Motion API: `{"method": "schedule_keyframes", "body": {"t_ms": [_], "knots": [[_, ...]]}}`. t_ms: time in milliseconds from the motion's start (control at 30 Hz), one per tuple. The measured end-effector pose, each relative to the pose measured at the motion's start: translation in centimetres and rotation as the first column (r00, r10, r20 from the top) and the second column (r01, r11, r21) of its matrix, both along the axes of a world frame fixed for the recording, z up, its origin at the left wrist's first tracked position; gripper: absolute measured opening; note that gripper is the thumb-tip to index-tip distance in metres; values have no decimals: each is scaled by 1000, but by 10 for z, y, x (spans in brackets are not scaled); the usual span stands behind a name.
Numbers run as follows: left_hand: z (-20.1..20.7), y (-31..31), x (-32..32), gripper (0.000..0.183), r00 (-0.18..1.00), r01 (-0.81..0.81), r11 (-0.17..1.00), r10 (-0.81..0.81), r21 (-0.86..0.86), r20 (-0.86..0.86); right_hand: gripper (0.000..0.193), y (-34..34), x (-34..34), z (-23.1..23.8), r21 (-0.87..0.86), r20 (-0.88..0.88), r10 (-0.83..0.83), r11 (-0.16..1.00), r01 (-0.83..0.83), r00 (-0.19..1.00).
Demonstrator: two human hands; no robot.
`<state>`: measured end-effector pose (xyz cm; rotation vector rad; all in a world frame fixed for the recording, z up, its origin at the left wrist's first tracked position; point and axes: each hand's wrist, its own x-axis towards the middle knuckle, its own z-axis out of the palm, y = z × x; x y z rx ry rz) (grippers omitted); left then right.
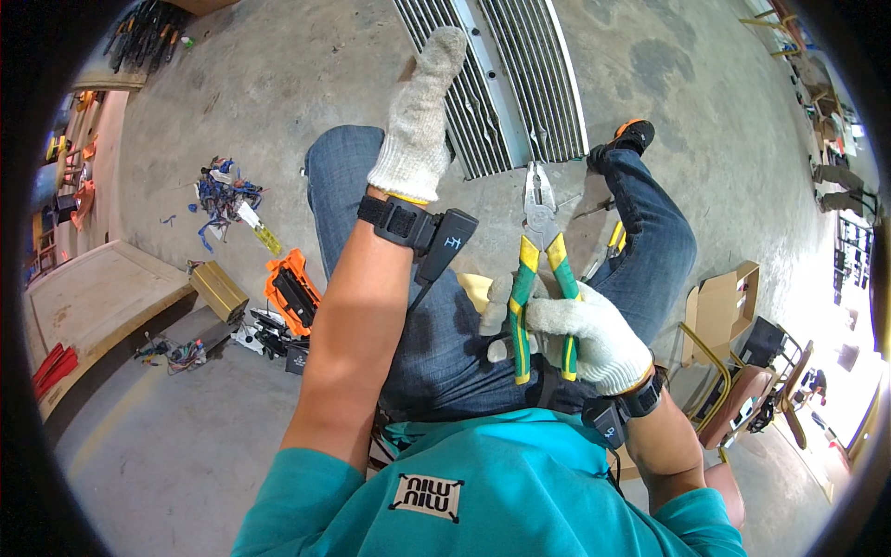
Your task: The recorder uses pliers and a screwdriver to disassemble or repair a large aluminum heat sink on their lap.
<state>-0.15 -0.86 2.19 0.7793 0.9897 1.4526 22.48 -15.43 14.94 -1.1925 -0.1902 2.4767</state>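
Observation:
My left hand (419, 116), in a white knit glove, stretches forward over the left edge of a slatted metal panel (506, 84). Its fingers look straight and close together; whether they touch the panel is unclear. In front of my lap, my right hand (594, 339), gloved too, is closed around a pair of combination pliers (538, 218). Their green and yellow handles stand a little apart. The metal jaws point away from me, toward the panel's near end. A pale yellow piece (475, 290) shows behind the right glove's fingers.
On the floor at left lie blue scraps (223, 197), an orange and black part (292, 290) and a gold box (219, 291) by a wooden platform (102, 288). A yellow-handled tool (615, 239) lies by my right leg. An open cardboard box (724, 311) and chairs (742, 399) stand right.

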Motion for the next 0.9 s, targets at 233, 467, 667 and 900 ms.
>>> {"method": "schedule_keyframes", "body": {"t_ms": [233,467,667,900], "knots": [[-22,19,1,54,982,-5,995,-15,102,191,45,-3,1,-8,-8,-131,-48,999,48,990],[-14,12,0,56,984,-20,1000,22,-15,179,44,-7,7,-10,-42,-182,-45,998,38,982],[-10,17,-2,51,997,69,996,-67,-53,42,40,-10,11,-5,-80,-145,8,997,-20,989],[-5,12,1,52,983,59,997,-68,56,168,43,-10,21,-4,-98,-143,35,994,-49,989]]}}
